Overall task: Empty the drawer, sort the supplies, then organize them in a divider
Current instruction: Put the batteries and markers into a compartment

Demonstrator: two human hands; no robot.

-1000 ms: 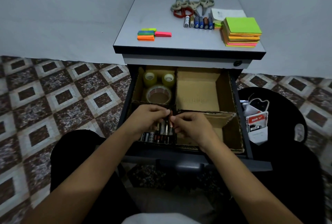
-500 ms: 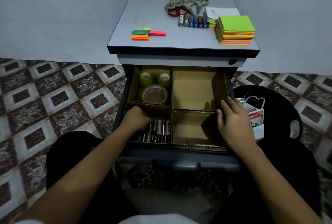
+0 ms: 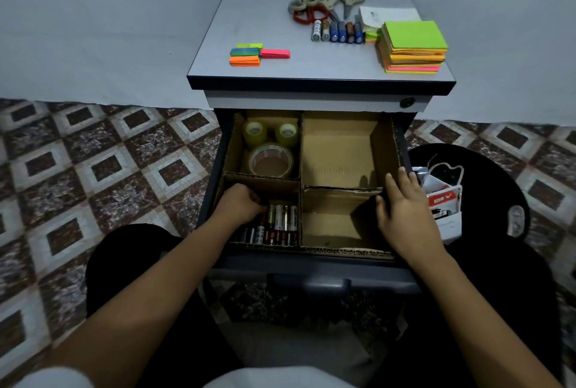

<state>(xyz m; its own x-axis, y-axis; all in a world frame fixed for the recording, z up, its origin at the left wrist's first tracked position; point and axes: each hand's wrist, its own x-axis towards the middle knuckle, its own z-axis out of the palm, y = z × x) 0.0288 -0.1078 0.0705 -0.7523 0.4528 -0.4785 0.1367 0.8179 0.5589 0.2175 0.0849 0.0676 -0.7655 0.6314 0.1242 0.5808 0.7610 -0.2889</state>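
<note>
Left hand (image 3: pixel 241 205) is in the divider's (image 3: pixel 335 154) front-left cell, fingers curled down against the batteries (image 3: pixel 282 219); can't tell if it grips any. Right hand (image 3: pixel 402 210) lies flat, fingers straight, on the divider's right wall.

Slim pickings for text here. In the divider (image 3: pixel 300 151), the 7 o'clock compartment holds a battery (image 3: pixel 294 217) with lettering running along its casing. It looks like "HeyBright", though it's small and dim. Out at 3 o'clock from the drawer (image 3: pixel 311 266), a red-and-white packet (image 3: pixel 444 200) shows pale block letters on its red band, possibly "DIY", blurred. Up at 1 o'clock on the tabletop (image 3: pixel 265 13), a white paper (image 3: pixel 386 12) carries a dark printed mark, too small to read.
</note>
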